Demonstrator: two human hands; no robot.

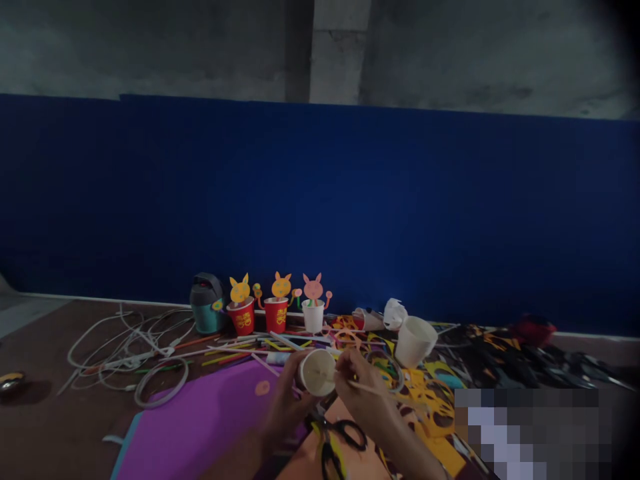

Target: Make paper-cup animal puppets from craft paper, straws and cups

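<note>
A white paper cup [319, 373] is tipped with its open mouth toward me, and my left hand [289, 393] is closed around its left side. My right hand [359, 383] is at the cup's right rim, fingers pinched on a thin pale stick [367, 388]. The stick's long end points right, past my wrist; its other end is near the cup's mouth, partly hidden by my fingers. Just below the hands lie black-handled scissors [350, 433] on orange paper [305, 460]. A purple sheet [200, 420] extends to the left, with a small orange paper disc [262, 387] on it.
Behind stand two red cups [276, 317] and a white cup [313, 317] with paper animal heads. A teal container [207, 303] and coiled white cable [125, 347] are left. A larger white cup [415, 341] and yellow paper scraps [430, 400] are right. A blue wall [320, 200] rises behind.
</note>
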